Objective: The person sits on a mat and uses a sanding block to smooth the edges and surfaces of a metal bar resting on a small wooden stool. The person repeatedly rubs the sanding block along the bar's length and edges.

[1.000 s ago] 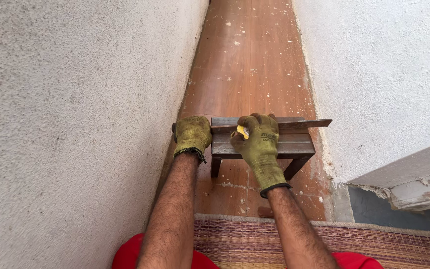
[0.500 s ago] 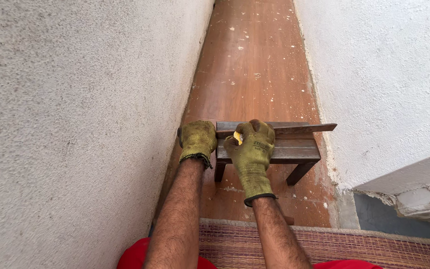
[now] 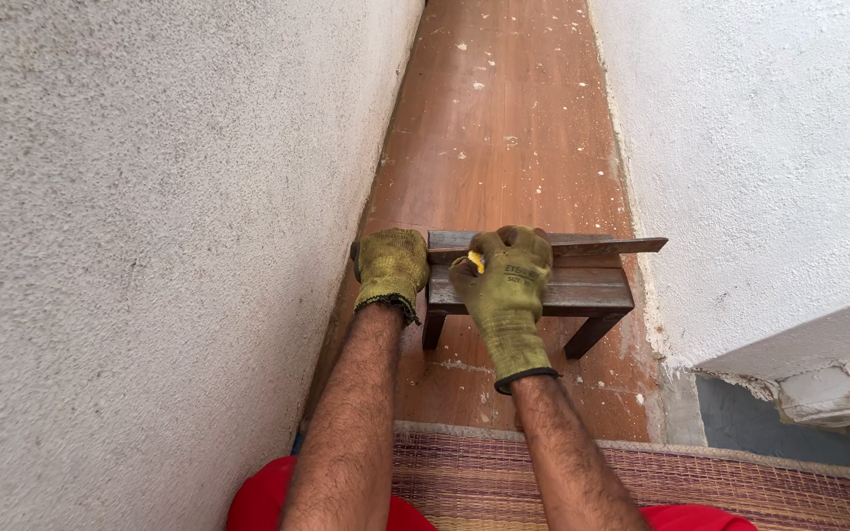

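- The right hand (image 3: 506, 285), in an olive work glove, lies palm-down on a long dark strip (image 3: 597, 247) that runs across the top of a small wooden bench (image 3: 582, 292). Its fingers are curled over the strip's far edge, closed on it and pressing it down.
- A small yellow object (image 3: 476, 262) shows at that hand's thumb side; it is too little seen to say what it is.
- The left hand (image 3: 391, 267), gloved the same way, is wrapped around the left end of the strip and the bench top, fingers closed on that end, close against the rough grey wall (image 3: 150, 246).
- Compared with half a second ago and a second ago, both hands sit in nearly the same places on the strip; the view has only drifted a little, and the right wrist has angled slightly inward. I judge that the strip is being steadied in place rather than moved.
- The strip's right end juts past the bench, free of either hand, toward the white wall (image 3: 769, 167).
- The bench stands across a narrow brown floor (image 3: 504, 128) speckled with white flecks, between the two walls.
- Nearer the person lies a woven striped mat (image 3: 740, 482), with red clothing (image 3: 268, 506) at the bottom edge.
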